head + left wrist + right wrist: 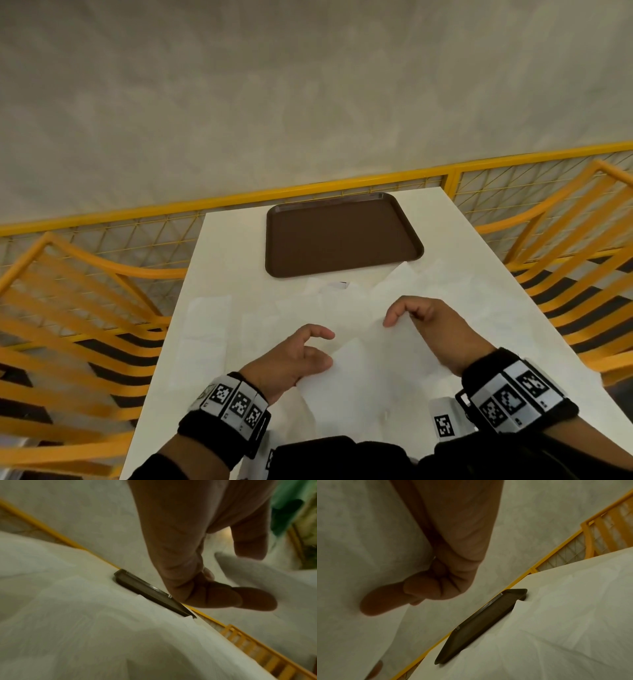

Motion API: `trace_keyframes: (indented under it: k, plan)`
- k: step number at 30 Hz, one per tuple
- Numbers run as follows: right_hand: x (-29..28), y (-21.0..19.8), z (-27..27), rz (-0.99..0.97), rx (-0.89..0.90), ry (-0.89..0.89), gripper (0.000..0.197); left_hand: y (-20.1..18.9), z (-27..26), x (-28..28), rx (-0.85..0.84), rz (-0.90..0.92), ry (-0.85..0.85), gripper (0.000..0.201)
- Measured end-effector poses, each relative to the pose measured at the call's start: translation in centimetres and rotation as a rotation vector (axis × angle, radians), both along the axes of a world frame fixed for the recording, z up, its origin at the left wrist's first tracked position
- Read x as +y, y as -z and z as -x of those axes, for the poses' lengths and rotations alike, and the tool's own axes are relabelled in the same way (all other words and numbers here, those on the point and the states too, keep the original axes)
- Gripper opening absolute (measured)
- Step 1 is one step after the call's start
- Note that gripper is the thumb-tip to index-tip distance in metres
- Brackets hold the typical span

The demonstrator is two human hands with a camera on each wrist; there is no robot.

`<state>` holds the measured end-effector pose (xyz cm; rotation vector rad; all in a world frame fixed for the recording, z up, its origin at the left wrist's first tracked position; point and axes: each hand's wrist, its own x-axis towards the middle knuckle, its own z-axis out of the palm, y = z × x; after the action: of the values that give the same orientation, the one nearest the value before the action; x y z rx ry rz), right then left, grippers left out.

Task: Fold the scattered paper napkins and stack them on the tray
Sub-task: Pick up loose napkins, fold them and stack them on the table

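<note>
Currently: thin white paper napkin (370, 370), pinched by left hand (291, 359) and right hand (431, 329), probably stretched for folding; empty brown plastic tray (342, 236) beyond fingertips, awaiting stack.

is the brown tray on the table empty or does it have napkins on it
Empty. The brown plastic tray shows only its bare dark surface in the head view.

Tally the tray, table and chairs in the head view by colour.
Brown: 1, the tray
White: 1, the table
Orange: 2, the chair on the left and the chair on the right
Total: 4
</note>
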<state>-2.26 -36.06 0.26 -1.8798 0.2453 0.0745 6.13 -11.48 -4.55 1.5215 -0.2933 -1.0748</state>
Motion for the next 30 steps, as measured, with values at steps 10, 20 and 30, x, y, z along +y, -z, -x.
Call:
trace_keyframes:
  k: [10, 20, 30]
  plan:
    - [1.5, 1.4, -0.8, 0.105, 0.114, -0.053, 0.031, 2.1, -1.9, 2.6, -0.489, -0.255, 0.229, 0.064]
    - [-0.4, 3.9, 1.0, 0.18, 0.246, -0.008, 0.02, 3.4, -8.9, 15.0, -0.411, -0.513, -0.538, 0.057]
    - [-0.9, 4.6, 1.0, 0.237, 0.293, -0.019, 0.019, 6.6, -10.7, 17.9, -0.384, -0.727, -0.559, 0.057]
